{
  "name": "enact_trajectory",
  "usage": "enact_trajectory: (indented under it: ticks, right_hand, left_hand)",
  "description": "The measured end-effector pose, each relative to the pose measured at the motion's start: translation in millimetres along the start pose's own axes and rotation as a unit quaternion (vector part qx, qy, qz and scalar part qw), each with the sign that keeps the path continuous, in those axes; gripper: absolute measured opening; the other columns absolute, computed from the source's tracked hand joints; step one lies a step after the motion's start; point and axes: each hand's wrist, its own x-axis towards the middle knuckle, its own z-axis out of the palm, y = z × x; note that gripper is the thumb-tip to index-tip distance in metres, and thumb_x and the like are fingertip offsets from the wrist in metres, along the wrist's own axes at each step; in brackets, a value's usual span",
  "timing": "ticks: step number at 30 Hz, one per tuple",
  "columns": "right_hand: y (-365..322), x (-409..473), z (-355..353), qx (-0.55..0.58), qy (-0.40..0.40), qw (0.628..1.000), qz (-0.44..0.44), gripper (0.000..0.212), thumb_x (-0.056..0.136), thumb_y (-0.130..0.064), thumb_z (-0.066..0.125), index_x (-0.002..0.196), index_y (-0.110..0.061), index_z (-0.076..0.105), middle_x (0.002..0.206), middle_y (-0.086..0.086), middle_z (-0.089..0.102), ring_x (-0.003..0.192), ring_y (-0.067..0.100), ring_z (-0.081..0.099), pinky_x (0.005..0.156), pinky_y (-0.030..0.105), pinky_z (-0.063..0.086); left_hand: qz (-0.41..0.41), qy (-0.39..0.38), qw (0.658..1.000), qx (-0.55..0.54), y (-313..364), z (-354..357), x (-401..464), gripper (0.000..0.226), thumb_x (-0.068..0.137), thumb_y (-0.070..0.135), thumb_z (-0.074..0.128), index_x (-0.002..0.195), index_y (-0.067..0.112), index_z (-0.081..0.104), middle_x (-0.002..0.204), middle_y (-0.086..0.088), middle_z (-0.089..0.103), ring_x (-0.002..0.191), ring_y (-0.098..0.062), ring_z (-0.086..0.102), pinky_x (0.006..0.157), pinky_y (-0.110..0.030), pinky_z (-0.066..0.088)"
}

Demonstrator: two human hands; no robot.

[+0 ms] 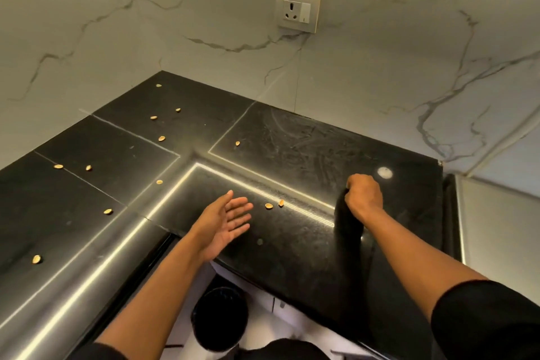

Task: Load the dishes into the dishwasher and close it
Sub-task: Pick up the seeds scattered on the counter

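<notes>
— What fills my view, biggest first?

— I see a black stone counter [286,242] wrapping an L-shaped corner under a white marble wall [380,67], with a socket [298,9] set in that wall. Below the counter edge stands a dark round bin [220,317].

— And the hands?

— My right hand [363,196] is curled into a fist round the top of a dark cloth [349,222]. The cloth is blurred; its long axis runs from the fist back toward me, lying along the counter near the right end. My left hand [225,223] hovers over the counter's inner corner, palm turned up and sideways, fingers straight and slightly spread, holding nothing.

— The small stuff?

— Pale nut shells [268,206] are scattered over the counter, two just between the hands, the others spread well apart toward the left arm of the counter. I can see no dishes or dishwasher from here.
</notes>
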Motion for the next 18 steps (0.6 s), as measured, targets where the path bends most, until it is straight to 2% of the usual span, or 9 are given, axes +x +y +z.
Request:
enact_trajectory:
  ticks: [4,7,9,10,13,14,16,17,18]
  right_hand:
    - [-49,-18,3,0.120,0.023,0.992,-0.003,0.027,0.084,-0.002,0.062,0.090,-0.020,0.080,0.102,0.003,0.077,0.100,0.027,0.071,0.088,0.034,0.057]
    - [-109,-47,5,0.202,0.023,0.976,-0.075,0.020,0.084,-0.006,0.068,0.088,-0.020,0.081,0.089,-0.004,0.078,0.088,0.015,0.072,0.080,0.024,0.051]
    - [-148,-73,10,0.223,0.020,0.964,-0.142,0.016,0.082,-0.007,0.071,0.088,-0.017,0.081,0.083,0.000,0.077,0.080,0.016,0.071,0.076,0.029,0.054]
    - [-163,-86,12,0.230,0.019,0.957,-0.174,0.015,0.082,-0.007,0.072,0.088,-0.016,0.081,0.083,0.001,0.077,0.079,0.016,0.070,0.075,0.031,0.055]
    - [-197,-118,25,0.217,-0.003,0.947,-0.235,0.016,0.082,-0.008,0.068,0.088,-0.015,0.080,0.083,0.002,0.075,0.080,0.017,0.068,0.073,0.035,0.053]
    - [-203,-125,31,0.197,-0.018,0.948,-0.251,0.017,0.083,-0.007,0.065,0.088,-0.015,0.080,0.083,0.003,0.074,0.081,0.020,0.067,0.074,0.039,0.053]
    - [-210,-134,39,0.154,-0.045,0.947,-0.278,0.020,0.086,-0.006,0.059,0.087,-0.011,0.078,0.084,0.006,0.073,0.081,0.024,0.066,0.073,0.044,0.053]
    - [-211,-137,41,0.148,-0.052,0.945,-0.286,0.020,0.087,-0.006,0.058,0.089,-0.011,0.078,0.085,0.005,0.073,0.081,0.023,0.066,0.073,0.044,0.053]
    - [-210,-137,40,0.156,-0.051,0.942,-0.291,0.020,0.088,-0.006,0.060,0.091,-0.012,0.078,0.087,0.003,0.074,0.082,0.021,0.067,0.075,0.040,0.054]
  left_hand:
    - [-0.033,-0.030,0.996,-0.072,8,-14,16,0.056,0.106,0.044,0.042,0.144,0.004,0.053,0.143,-0.017,0.061,0.137,-0.034,0.052,0.120,-0.048,0.036]
    - [-0.042,-0.044,0.993,-0.100,10,-12,23,0.051,0.109,0.032,0.036,0.146,-0.001,0.049,0.145,-0.022,0.057,0.141,-0.035,0.049,0.121,-0.047,0.035]
    - [-0.047,-0.049,0.992,-0.110,11,-10,28,0.050,0.110,0.031,0.033,0.141,-0.003,0.053,0.141,-0.024,0.060,0.136,-0.035,0.053,0.119,-0.046,0.038]
    - [-0.050,-0.054,0.989,-0.126,11,-9,29,0.050,0.110,0.032,0.033,0.136,-0.003,0.056,0.134,-0.024,0.064,0.128,-0.034,0.060,0.114,-0.045,0.043]
    - [-0.066,-0.081,0.979,-0.175,8,-14,31,0.043,0.105,0.033,0.038,0.117,0.001,0.064,0.098,-0.014,0.075,0.087,-0.022,0.073,0.084,-0.032,0.058]
    - [-0.071,-0.085,0.975,-0.192,7,-17,32,0.043,0.104,0.033,0.039,0.118,0.000,0.065,0.101,-0.014,0.076,0.091,-0.022,0.074,0.088,-0.032,0.058]
    - [-0.077,-0.097,0.971,-0.207,3,-24,32,0.053,0.108,0.033,0.032,0.132,-0.003,0.062,0.128,-0.019,0.070,0.119,-0.029,0.067,0.111,-0.039,0.046]
    - [-0.077,-0.101,0.968,-0.214,1,-28,32,0.055,0.109,0.033,0.028,0.135,-0.004,0.060,0.134,-0.020,0.066,0.120,-0.029,0.066,0.111,-0.039,0.046]
    - [-0.079,-0.098,0.966,-0.226,0,-32,32,0.056,0.110,0.033,0.027,0.135,-0.004,0.060,0.130,-0.020,0.068,0.109,-0.027,0.071,0.102,-0.036,0.054]
